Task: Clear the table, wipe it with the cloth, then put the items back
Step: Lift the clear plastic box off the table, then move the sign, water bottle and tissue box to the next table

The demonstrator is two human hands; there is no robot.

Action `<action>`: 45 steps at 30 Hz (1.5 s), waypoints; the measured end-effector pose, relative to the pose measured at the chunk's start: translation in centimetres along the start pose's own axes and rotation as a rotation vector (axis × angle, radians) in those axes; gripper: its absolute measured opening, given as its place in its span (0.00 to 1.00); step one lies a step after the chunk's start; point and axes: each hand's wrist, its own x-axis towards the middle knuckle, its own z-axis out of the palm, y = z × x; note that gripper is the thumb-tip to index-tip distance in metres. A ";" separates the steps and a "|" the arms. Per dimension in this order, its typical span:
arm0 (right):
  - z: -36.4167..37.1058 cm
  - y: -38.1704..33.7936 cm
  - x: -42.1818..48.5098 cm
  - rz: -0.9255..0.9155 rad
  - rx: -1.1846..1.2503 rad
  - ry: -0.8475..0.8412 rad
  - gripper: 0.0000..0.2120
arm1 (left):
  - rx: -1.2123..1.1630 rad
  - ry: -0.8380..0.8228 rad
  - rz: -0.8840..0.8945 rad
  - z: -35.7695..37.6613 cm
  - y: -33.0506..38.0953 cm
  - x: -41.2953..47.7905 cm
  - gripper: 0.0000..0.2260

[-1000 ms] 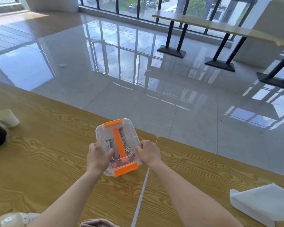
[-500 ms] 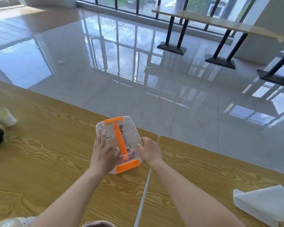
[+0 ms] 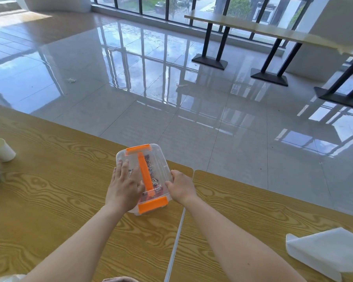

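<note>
Head view: we see the box (image 3: 149, 165) on the table (image 3: 49, 200) near its far edge. Our left hand (image 3: 123, 188) lies flat, fingers spread, on the lid; our right hand (image 3: 181, 187) grips its three-o'clock side. The cloth (image 3: 326, 253) lies at four o'clock, well apart.

One box (image 3: 151, 159), one cup (image 3: 1, 149), one cloth (image 3: 326, 251)

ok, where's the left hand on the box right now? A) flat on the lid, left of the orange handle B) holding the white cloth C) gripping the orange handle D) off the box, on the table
A: the left hand lies palm-down with fingers spread on the clear lid of the box, just left of the orange handle, while the right hand is at the box's right side.
</note>
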 end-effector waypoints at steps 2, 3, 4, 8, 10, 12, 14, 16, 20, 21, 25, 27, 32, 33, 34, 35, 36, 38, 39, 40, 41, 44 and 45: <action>-0.1 0.1 -0.1 0.000 0.013 -0.015 0.09 | 0.012 -0.018 0.000 -0.3 0.0 0.2 0.26; -0.2 0.1 -0.2 -0.004 0.026 -0.022 0.11 | 0.022 -0.029 0.000 -0.5 0.1 0.3 0.26; -0.3 0.1 -0.3 -0.007 0.044 -0.028 0.13 | 0.034 -0.039 -0.002 -0.7 0.1 0.3 0.27; -0.8 0.5 -1.3 -0.015 0.046 -0.021 0.21 | 0.085 -0.050 0.003 -1.4 1.0 -0.2 0.27; -1.2 0.8 -1.7 -0.007 0.035 0.001 0.26 | 0.098 -0.057 0.018 -1.8 1.8 -0.6 0.26; -1.7 1.1 -2.3 -0.009 0.036 0.015 0.28 | 0.099 -0.046 0.035 -2.3 2.6 -0.9 0.27; -2.3 1.5 -3.1 -0.014 0.035 0.034 0.27 | 0.103 -0.027 0.058 -2.6 3.3 -1.5 0.27; -3.0 2.2 -4.0 -0.021 0.017 0.055 0.26 | 0.105 -0.014 0.086 -2.8 4.0 -2.2 0.26; -4.4 3.8 -6.3 -0.033 0.000 0.099 0.25 | 0.120 -0.006 0.129 -2.6 6.1 -3.6 0.26; -4.7 4.2 -6.9 -0.034 -0.003 0.115 0.24 | 0.120 -0.003 0.142 -2.6 6.7 -4.1 0.27; -6.4 6.1 -9.6 -0.034 -0.019 0.169 0.24 | 0.109 -0.006 0.180 -2.6 9.7 -6.0 0.27; -7.2 7.2 -11.2 -0.034 -0.021 0.191 0.24 | 0.100 0.004 0.207 -2.7 11.4 -7.1 0.27; -9.0 11.0 -16.1 -0.003 -0.013 0.269 0.24 | 0.096 0.018 0.288 -2.3 16.3 -9.7 0.29; -9.4 11.9 -17.2 0.010 -0.017 0.278 0.24 | 0.099 0.010 0.303 -2.1 17.4 -10.3 0.29; -9.7 12.8 -18.3 0.024 -0.022 0.285 0.24 | 0.100 0.004 0.320 -1.7 18.5 -11.0 0.29; -10.0 13.8 -19.4 0.040 -0.026 0.293 0.24 | 0.093 -0.002 0.337 -1.3 19.6 -11.6 0.29; -10.4 14.8 -20.5 0.057 -0.029 0.302 0.25 | 0.081 -0.004 0.356 -0.9 20.7 -12.2 0.29; -11.1 16.8 -22.6 0.090 -0.031 0.318 0.25 | 0.057 -0.013 0.392 -0.3 22.9 -13.5 0.29; -11.4 17.8 -23.6 0.106 -0.030 0.325 0.25 | 0.053 -0.024 0.410 0.1 24.0 -14.2 0.29; -11.7 18.8 -24.6 0.122 -0.027 0.333 0.25 | 0.048 -0.037 0.426 0.5 25.1 -14.9 0.29; -12.0 19.7 -25.6 0.135 -0.025 0.341 0.25 | 0.036 -0.049 0.442 0.8 26.2 -15.6 0.29; -12.5 22.1 -28.5 0.172 -0.019 0.367 0.25 | 0.000 -0.083 0.489 1.7 29.3 -17.3 0.29; -12.6 22.7 -29.4 0.181 -0.019 0.377 0.25 | -0.007 -0.091 0.502 2.0 30.2 -17.7 0.29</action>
